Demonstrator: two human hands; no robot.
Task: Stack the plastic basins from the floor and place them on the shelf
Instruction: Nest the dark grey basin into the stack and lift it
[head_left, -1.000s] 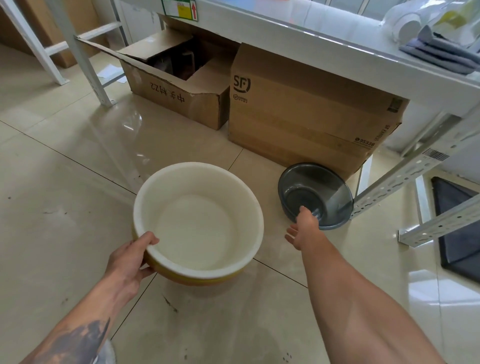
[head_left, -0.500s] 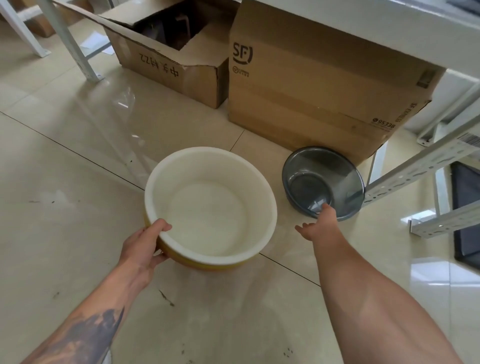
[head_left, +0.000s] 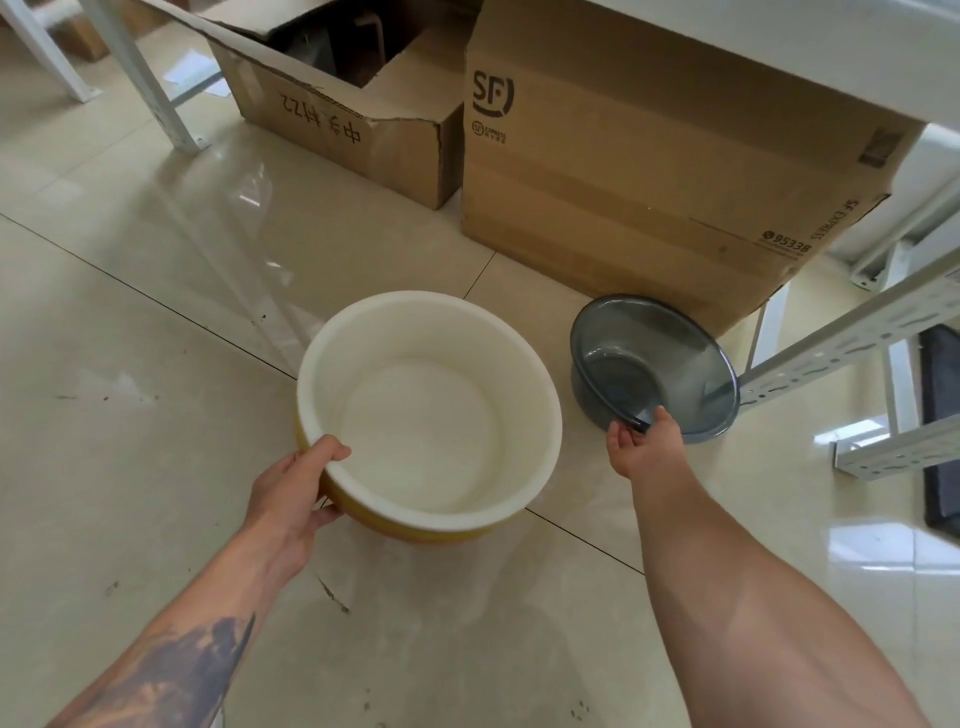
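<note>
while the top edge cuts off the open cardboard box (head_left: 332, 111) at back left and its dark contents stay unreadable, the left hand (head_left: 291, 491) is curled around the near-left rim of the white basin (head_left: 431, 410), thumb over the lip and fingers hidden under its yellow outer wall. the basin sits just beside the smoky grey basin (head_left: 652, 366), which rests on the tiled floor (head_left: 104, 426) against the sealed sf box (head_left: 644, 156). the right hand (head_left: 641, 441) pinches the grey basin's near rim with 1 thumb on top, fingers tucked below. the white shelf (head_left: 831, 57) is cropped at upper right.
</note>
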